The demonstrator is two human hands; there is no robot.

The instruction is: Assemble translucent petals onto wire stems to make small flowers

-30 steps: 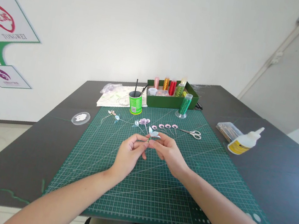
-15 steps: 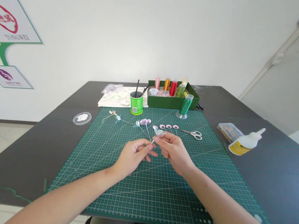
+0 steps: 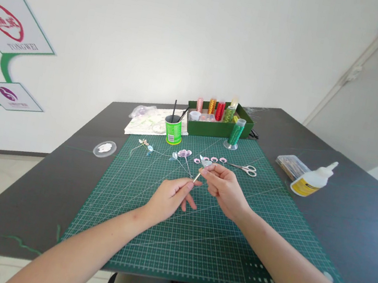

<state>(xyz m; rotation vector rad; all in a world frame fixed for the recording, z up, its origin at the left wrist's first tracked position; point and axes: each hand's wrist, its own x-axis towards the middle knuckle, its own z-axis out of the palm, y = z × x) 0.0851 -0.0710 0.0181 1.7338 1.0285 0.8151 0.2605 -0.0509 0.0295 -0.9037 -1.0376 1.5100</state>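
Note:
Over the green cutting mat [image 3: 141, 245], my left hand [image 3: 170, 197] pinches the lower end of a short pale stem [image 3: 196, 177] between thumb and index finger, its other fingers spread. My right hand [image 3: 222, 189] grips the top of that stem, just beneath a pale blue craft flower [image 3: 205, 162]. Whether the stem is bare wire or wrapped in thread is too small to tell. Beyond my hands lie a purple flower on a stem [image 3: 184, 153], a light blue one [image 3: 174, 156] and several pink looped petals [image 3: 214, 159]. White-handled scissors [image 3: 250, 170] rest to their right.
Behind the mat stands a green box [image 3: 209, 129] of thread spools. A green can [image 3: 173, 131] with dark sticks and a green thread spool [image 3: 236, 134] stand before it. A glue bottle [image 3: 313, 180] leans on a clear case [image 3: 291, 166] at right; a small dish [image 3: 105, 148] sits left.
My right hand has shifted slightly up and away from my left, so more of the pale stem shows between them. The blue flower now tilts more upright.

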